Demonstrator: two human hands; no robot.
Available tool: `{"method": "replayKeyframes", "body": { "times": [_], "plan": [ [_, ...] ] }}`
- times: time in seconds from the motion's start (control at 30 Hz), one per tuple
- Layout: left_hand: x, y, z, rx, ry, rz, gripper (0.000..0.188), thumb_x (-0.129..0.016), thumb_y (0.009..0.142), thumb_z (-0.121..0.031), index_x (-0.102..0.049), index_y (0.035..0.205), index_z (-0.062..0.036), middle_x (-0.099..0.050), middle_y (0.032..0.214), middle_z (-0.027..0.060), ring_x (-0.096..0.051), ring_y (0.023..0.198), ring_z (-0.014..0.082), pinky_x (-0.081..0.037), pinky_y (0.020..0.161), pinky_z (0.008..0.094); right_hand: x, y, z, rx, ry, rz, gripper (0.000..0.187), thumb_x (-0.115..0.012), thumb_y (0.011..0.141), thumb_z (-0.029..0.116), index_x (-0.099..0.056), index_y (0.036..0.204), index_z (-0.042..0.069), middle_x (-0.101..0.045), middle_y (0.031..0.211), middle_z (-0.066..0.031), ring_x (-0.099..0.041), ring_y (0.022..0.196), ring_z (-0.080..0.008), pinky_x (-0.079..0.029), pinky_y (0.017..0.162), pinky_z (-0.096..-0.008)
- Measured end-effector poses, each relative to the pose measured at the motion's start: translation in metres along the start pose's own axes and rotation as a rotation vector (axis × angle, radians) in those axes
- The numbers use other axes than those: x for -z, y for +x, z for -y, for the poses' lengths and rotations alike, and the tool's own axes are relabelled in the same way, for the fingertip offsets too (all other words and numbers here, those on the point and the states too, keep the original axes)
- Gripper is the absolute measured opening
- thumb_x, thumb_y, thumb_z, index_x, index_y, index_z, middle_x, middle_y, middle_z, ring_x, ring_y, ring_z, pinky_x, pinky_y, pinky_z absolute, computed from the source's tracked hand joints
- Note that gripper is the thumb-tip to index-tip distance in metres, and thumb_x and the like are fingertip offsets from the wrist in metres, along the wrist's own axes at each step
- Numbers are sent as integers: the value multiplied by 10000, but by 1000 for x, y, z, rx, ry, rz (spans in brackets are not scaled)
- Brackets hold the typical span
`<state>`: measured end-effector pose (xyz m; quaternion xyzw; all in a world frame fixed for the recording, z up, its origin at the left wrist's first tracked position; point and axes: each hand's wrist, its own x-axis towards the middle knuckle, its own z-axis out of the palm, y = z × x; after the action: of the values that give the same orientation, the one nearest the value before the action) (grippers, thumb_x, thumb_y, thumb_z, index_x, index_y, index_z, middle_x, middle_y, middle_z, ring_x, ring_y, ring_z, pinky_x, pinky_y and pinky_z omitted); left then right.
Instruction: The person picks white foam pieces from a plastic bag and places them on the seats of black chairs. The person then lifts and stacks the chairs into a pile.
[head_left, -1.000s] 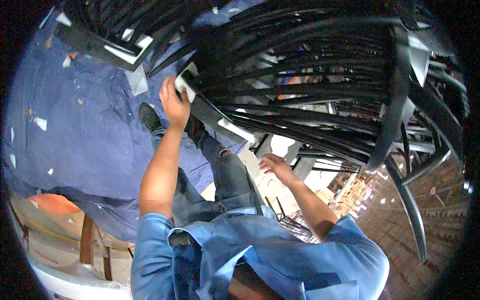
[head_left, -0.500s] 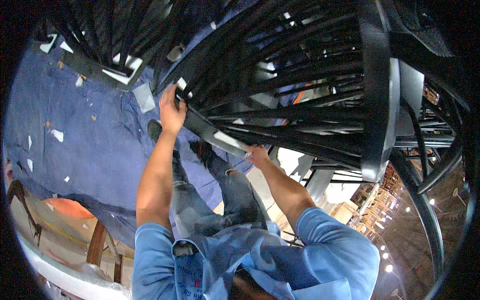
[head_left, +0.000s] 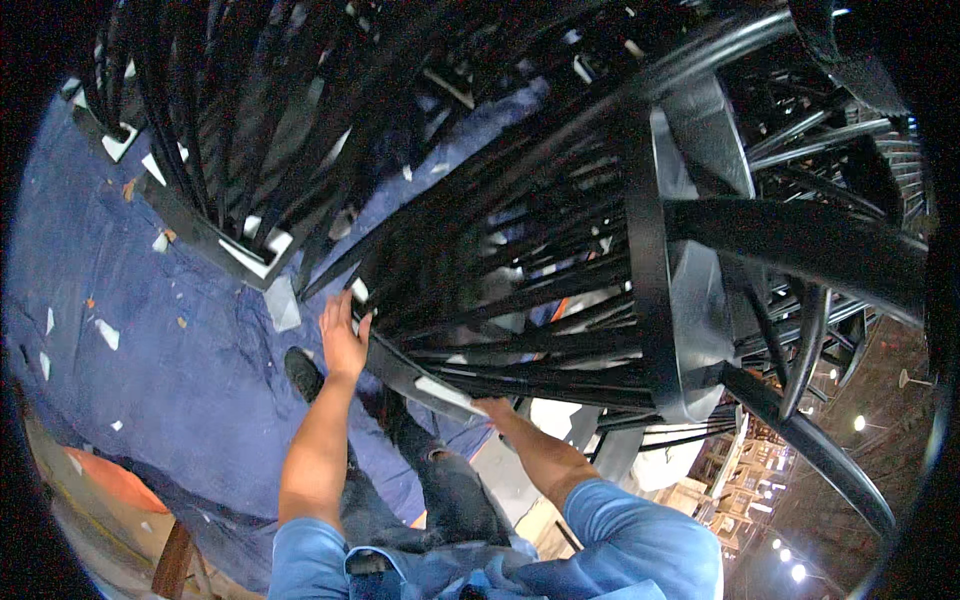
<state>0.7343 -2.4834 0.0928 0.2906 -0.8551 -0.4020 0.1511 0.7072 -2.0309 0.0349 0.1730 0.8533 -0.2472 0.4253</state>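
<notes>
Head view: left hand [head_left: 345, 345] spread against rail [head_left: 408, 379]; right hand [head_left: 494, 410] partly hidden, grip unclear.

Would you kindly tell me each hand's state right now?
Left hand: open, at one end of the curved black rail.
Right hand: at its other end, fingers mostly hidden; grip cannot be told.

Head fisheye, facing down, close above shirt [head_left: 565, 576] (dark rim seems unreadable).
</notes>
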Motion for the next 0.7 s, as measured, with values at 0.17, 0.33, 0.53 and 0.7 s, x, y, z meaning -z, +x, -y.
{"method": "replayKeyframes", "body": {
  "times": [0.17, 0.33, 0.53, 0.7],
  "plan": [
    [4, 5, -2, 50, 9, 71, 584, -690, 905, -215, -500, 1419, -12, -543, 1409, 189, -452, 1346, 405, -327, 1153, 498, 15, -11, 8, -12, -78, -60, 524, -801, 810, 263, -626, 1296, 172, -642, 1242, -69, -612, 1075, -261, -506, 819, -521],
    [-4, 1, 5, -14, 26, 35, 552, -670, 931, -248, -506, 1405, -18, -551, 1387, 178, -457, 1338, 400, -336, 1150, 491, 20, -16, 10, 57, -208, -164, 550, -834, 776, 263, -632, 1273, 144, -671, 1162, -95, -651, 983, -255, -534, 758, -462],
    [5, -21, -3, -17, 198, -62, 543, -659, 890, -222, -527, 1377, -22, -527, 1374, 195, -448, 1309, 391, -337, 1103, 542, -1, -22, 21, 21, -203, -301, 583, -874, 735, 263, -639, 1246, 109, -707, 1066, -126, -698, 872, -249, -568, 685, -391],
    [17, -83, -58, -293, -39, 63, 179, -620, 845, -122, -644, 990, -20, -642, 976, 176, -594, 938, 391, -460, 860, 489, -14, -1, -28, 235, -257, -371, 392, -837, 777, 230, -707, 1112, 74, -733, 909, -103, -700, 859, -243, -549, 718, -371]
  ]
}}
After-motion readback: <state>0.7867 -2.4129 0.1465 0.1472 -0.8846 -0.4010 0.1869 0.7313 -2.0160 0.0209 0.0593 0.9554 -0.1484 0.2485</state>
